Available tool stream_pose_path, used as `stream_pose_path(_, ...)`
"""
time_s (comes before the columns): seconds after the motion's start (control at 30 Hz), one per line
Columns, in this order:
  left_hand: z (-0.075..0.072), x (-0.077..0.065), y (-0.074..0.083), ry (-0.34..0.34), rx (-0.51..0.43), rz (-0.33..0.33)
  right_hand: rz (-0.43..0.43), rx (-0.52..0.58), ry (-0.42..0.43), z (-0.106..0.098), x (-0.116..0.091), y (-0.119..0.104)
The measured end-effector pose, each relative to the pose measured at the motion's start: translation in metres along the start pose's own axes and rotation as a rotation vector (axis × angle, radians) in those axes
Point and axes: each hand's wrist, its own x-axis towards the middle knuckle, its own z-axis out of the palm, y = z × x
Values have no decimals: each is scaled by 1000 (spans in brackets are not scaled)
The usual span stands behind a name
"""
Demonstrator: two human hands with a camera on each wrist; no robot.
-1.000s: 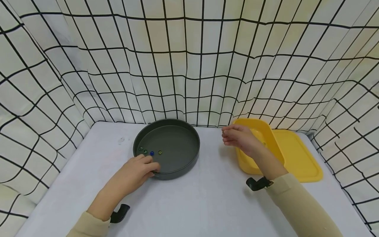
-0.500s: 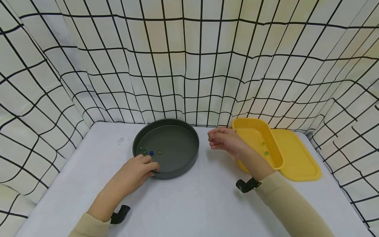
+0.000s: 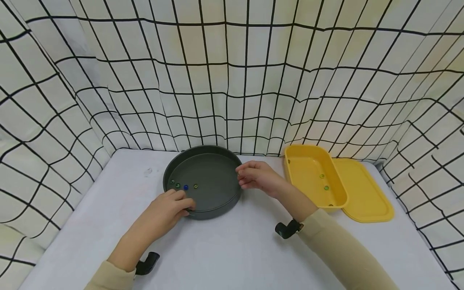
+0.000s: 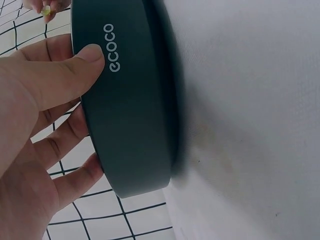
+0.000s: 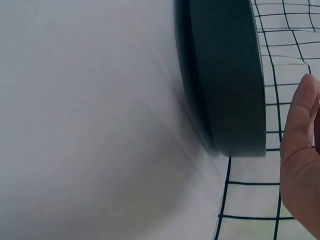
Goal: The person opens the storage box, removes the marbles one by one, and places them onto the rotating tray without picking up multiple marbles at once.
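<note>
A round dark green-grey pan [image 3: 214,169] sits on the table, with several glass marbles near its left side, among them a blue marble [image 3: 186,187]. My left hand [image 3: 167,209] grips the pan's near left rim; in the left wrist view the thumb [image 4: 90,62] presses the outer wall beside the "ecoco" lettering and the fingers reach over the rim. At the pan's right rim, my right hand [image 3: 259,177] pinches a yellow-green marble [image 4: 46,10] in its fingertips. The right wrist view shows only part of that hand, beside the pan wall [image 5: 230,80].
To the right stands a yellow rectangular box [image 3: 308,171] holding several marbles, such as a green marble [image 3: 326,188]. A flat yellow lid [image 3: 369,193] lies beside it. White curtains with a black grid enclose the white table [image 3: 232,253] at the back and sides.
My right hand has moved left from the yellow box to the pan's right rim with the marble, uncovering the inside of the box. My left hand has stayed on the rim.
</note>
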Motion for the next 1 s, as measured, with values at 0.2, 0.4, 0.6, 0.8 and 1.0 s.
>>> stream_pose_path(0.2, 2, 1, -2, 10, 3, 3, 15, -7, -43, 19, 8, -1)
stream_pose_path(0.4, 3, 2, -3, -4, -2, -10, 23, -51, -85, 35, 20, 1)
stream_pose_path(0.6, 3, 2, -3, -12, -8, -13, 45, -152, -114, 48, 32, 3)
stream_pose_path(0.8, 2, 1, -3, -9, 5, -10, 20, -434, -166, 62, 40, 2)
stream_pose_path(1.0, 3, 2, -3, -18, 1, -15, 41, -683, -236, 70, 43, 2)
